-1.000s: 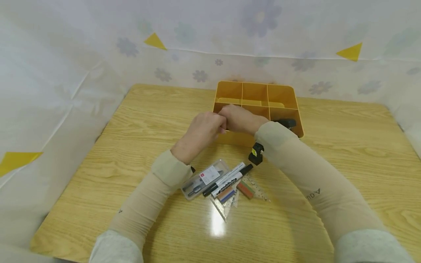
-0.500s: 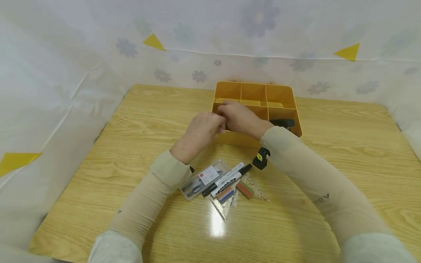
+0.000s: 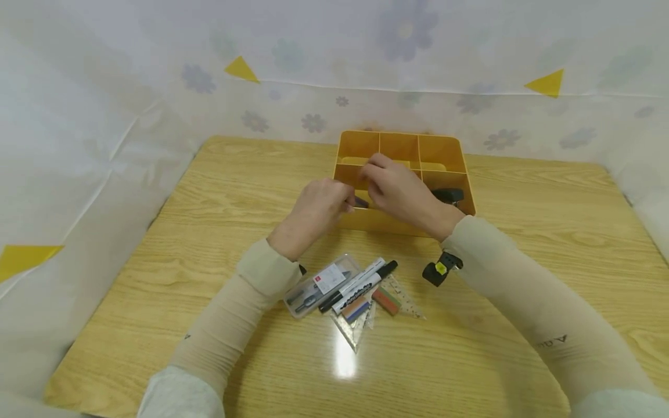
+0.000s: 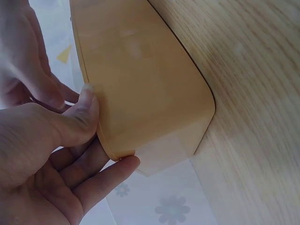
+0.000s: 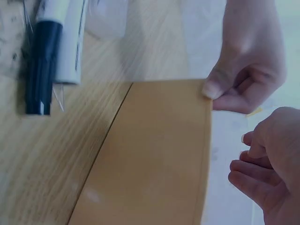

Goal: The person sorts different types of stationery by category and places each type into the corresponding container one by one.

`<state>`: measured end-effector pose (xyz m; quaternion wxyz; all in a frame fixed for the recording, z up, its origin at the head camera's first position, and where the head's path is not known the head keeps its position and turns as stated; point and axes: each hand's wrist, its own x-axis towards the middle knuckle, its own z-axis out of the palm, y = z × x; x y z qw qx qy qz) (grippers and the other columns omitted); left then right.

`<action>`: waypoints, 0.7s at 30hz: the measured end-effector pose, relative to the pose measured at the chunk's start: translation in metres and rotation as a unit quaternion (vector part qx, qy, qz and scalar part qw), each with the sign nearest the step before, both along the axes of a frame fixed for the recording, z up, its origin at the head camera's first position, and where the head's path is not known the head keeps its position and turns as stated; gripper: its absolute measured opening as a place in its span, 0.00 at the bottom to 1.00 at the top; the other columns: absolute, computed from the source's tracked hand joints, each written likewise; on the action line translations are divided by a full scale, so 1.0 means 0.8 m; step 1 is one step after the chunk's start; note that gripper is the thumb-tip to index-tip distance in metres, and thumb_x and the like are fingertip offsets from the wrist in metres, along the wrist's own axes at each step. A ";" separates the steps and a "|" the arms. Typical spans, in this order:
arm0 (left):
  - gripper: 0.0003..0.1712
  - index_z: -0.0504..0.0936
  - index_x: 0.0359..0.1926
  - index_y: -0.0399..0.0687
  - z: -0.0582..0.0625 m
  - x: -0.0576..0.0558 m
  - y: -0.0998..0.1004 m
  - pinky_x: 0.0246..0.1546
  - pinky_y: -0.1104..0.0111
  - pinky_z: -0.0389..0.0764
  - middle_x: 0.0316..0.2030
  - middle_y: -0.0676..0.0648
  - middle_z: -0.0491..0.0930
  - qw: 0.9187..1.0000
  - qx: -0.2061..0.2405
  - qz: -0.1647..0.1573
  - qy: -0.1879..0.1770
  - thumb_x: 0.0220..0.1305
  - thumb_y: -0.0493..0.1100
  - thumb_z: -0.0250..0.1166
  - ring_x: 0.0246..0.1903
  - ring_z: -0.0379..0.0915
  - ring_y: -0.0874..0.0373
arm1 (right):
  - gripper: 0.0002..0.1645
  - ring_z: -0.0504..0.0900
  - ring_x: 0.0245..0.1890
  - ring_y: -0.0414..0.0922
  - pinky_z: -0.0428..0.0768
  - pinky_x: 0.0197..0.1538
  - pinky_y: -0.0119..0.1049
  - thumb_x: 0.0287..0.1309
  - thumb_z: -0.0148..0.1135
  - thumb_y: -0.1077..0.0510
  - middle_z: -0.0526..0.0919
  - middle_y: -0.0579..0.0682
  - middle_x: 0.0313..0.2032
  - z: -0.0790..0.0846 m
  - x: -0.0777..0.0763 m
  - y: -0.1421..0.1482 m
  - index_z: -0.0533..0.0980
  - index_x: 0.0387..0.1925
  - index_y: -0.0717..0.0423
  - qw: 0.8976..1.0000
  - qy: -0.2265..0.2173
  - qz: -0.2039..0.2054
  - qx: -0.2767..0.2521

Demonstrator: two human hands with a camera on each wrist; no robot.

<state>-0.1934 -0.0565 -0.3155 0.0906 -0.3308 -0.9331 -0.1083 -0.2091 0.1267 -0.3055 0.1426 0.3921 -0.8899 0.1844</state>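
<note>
My left hand point(image 3: 321, 206) pinches the rim of a yellow-orange divided organizer box point(image 3: 384, 220) at its front left corner. In the left wrist view the thumb lies on the outer wall of the box point(image 4: 145, 84), with other fingers behind the rim. Above the front compartments hovers my right hand point(image 3: 402, 191). Its fingers are loosely bent and nothing shows between them in the right wrist view. A dark slim object point(image 3: 361, 202) lies in the front left compartment, partly hidden by the left hand. A black stapler point(image 3: 448, 195) sits in the front right compartment.
Nearer on the wooden table point(image 3: 418, 371) lie a clear compass case point(image 3: 313, 293), two markers point(image 3: 363, 287), two striped erasers point(image 3: 387, 301) and transparent set squares point(image 3: 407, 299). A flowered white curtain point(image 3: 313, 58) hangs behind the table.
My right hand has drawn away from the left hand, moving right and opening a gap over the box, where the dark slim object now shows. The left hand keeps its place.
</note>
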 end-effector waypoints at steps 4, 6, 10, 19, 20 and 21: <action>0.04 0.82 0.31 0.47 -0.001 -0.001 -0.002 0.31 0.68 0.78 0.31 0.51 0.82 1.000 0.003 -0.005 0.005 0.57 0.43 0.65 0.28 0.74 0.59 | 0.11 0.70 0.28 0.45 0.74 0.30 0.37 0.55 0.51 0.68 0.73 0.54 0.41 0.004 0.017 0.005 0.74 0.40 0.60 0.999 0.018 0.013 -0.026; 0.04 0.82 0.31 0.48 -0.002 -0.001 -0.002 0.31 0.68 0.77 0.31 0.51 0.82 1.000 0.003 -0.004 0.003 0.57 0.43 0.66 0.28 0.74 0.59 | 0.11 0.69 0.27 0.43 0.73 0.28 0.36 0.55 0.50 0.68 0.73 0.54 0.42 0.005 0.027 0.007 0.74 0.40 0.60 0.999 0.025 0.023 -0.034; 0.04 0.82 0.31 0.48 -0.002 -0.003 -0.002 0.30 0.69 0.77 0.30 0.52 0.82 1.000 -0.003 0.002 -0.008 0.57 0.44 0.65 0.27 0.73 0.60 | 0.11 0.69 0.28 0.41 0.71 0.26 0.33 0.56 0.50 0.68 0.73 0.54 0.43 0.006 0.050 0.009 0.73 0.40 0.60 0.997 0.034 0.045 -0.045; 0.05 0.82 0.31 0.48 -0.001 -0.003 -0.002 0.29 0.69 0.77 0.30 0.52 0.82 1.000 -0.010 0.005 -0.010 0.57 0.44 0.65 0.26 0.72 0.61 | 0.12 0.73 0.35 0.42 0.77 0.31 0.34 0.53 0.53 0.67 0.75 0.53 0.44 -0.008 0.101 0.021 0.74 0.41 0.59 0.995 0.028 0.078 -0.059; 0.05 0.82 0.31 0.48 0.000 -0.003 -0.002 0.29 0.69 0.77 0.30 0.52 0.82 1.000 -0.010 0.005 -0.009 0.57 0.45 0.65 0.26 0.73 0.60 | 0.12 0.73 0.36 0.41 0.77 0.32 0.34 0.53 0.53 0.67 0.75 0.53 0.44 -0.011 0.106 0.022 0.74 0.42 0.58 0.995 0.023 0.077 -0.057; 0.05 0.82 0.31 0.48 0.000 -0.003 -0.002 0.29 0.69 0.77 0.30 0.52 0.82 1.000 -0.010 0.005 -0.009 0.57 0.45 0.65 0.26 0.73 0.60 | 0.12 0.73 0.38 0.41 0.77 0.33 0.34 0.53 0.53 0.66 0.75 0.52 0.44 -0.013 0.110 0.024 0.74 0.42 0.57 0.995 0.019 0.075 -0.055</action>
